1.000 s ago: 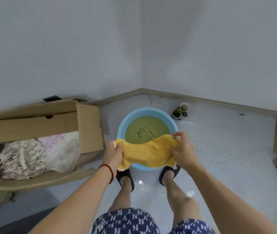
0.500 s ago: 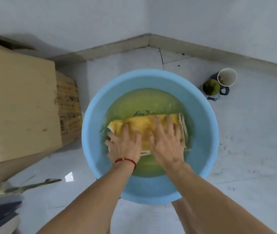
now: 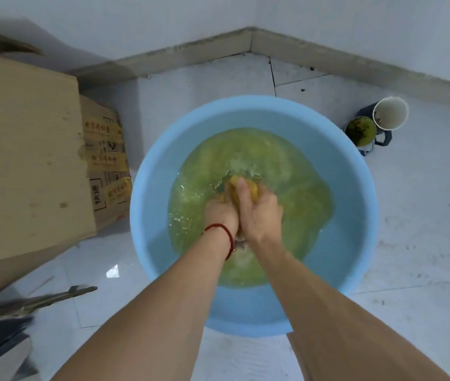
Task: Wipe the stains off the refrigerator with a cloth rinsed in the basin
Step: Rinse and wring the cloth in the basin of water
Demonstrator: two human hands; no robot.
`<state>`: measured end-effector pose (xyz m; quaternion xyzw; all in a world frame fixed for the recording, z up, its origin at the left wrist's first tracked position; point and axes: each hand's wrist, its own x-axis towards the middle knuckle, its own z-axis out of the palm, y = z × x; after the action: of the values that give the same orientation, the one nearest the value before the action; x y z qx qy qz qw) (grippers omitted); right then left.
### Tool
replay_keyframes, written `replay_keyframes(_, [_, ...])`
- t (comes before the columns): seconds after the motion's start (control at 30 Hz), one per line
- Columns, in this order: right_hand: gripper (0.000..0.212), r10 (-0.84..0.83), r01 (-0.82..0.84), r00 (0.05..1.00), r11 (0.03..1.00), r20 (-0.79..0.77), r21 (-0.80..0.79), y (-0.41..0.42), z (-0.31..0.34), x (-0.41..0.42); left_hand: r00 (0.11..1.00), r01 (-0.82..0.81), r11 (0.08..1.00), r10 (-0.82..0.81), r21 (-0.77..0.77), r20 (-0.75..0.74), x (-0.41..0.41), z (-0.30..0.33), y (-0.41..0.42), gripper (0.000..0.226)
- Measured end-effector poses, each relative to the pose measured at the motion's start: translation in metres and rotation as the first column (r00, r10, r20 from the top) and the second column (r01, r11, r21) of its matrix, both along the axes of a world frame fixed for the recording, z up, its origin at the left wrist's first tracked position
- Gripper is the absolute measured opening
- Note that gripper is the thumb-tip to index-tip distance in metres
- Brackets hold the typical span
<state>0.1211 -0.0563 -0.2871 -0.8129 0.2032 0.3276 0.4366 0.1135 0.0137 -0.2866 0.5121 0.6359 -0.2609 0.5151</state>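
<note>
- I see both of my hands down in the blue basin (image 3: 355, 204), which sits on the pale tiled floor (image 3: 424, 229) near a corner of the room.
- My left hand (image 3: 219, 213) is clenched around the yellow cloth (image 3: 255, 189), with a red string bracelet (image 3: 225, 232) on its wrist.
- My right hand (image 3: 259, 210) is pressed against the left one and also grips the cloth, its thumb lying over the top of the bunched fabric.
- The cloth is wadded into a tight lump between my two hands, at the middle of the basin, partly under the greenish-yellow water (image 3: 300, 193), which ripples around my fingers.
- A cardboard box (image 3: 26, 155) stands on the left, just beside the basin.
- On the far right, close to the basin rim, I see a white cup (image 3: 390, 112) touching a dark mug (image 3: 366, 133) with something green in it.
- A dark, blurred tool (image 3: 53, 296) lies on the floor at the near left.
</note>
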Motion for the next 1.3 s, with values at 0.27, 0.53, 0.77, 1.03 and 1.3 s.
replay_keyframes(0.27, [0.046,0.771,-0.487,0.628,0.496,0.107,-0.719,-0.036,-0.022,0.013,0.999,0.033,0.927,-0.02,0.372,-0.04,-0.026,0.003,0.002,0.038])
replay_keyframes(0.53, [0.036,-0.35,0.381,0.913,0.915,-0.207,0.132,0.013,0.001,-0.025,0.959,-0.282,0.943,0.278,-0.177,-0.045,-0.041,-0.033,-0.012,0.086])
replay_keyframes(0.77, [0.052,0.53,-0.489,0.838,0.835,0.128,-0.254,-0.012,-0.002,-0.006,0.988,0.155,0.986,-0.153,0.056,-0.037,-0.021,0.003,0.007,0.03])
replay_keyframes(1.03, [0.051,0.514,-0.454,0.857,0.723,-0.033,-0.521,-0.022,-0.015,0.003,0.999,-0.035,0.99,0.04,0.136,-0.036,-0.031,-0.01,0.016,0.058])
replay_keyframes(1.3, [0.079,-0.325,0.367,0.914,0.918,-0.244,0.15,0.025,0.013,-0.004,0.992,-0.122,0.96,0.124,-0.251,-0.008,-0.012,-0.013,0.01,0.065])
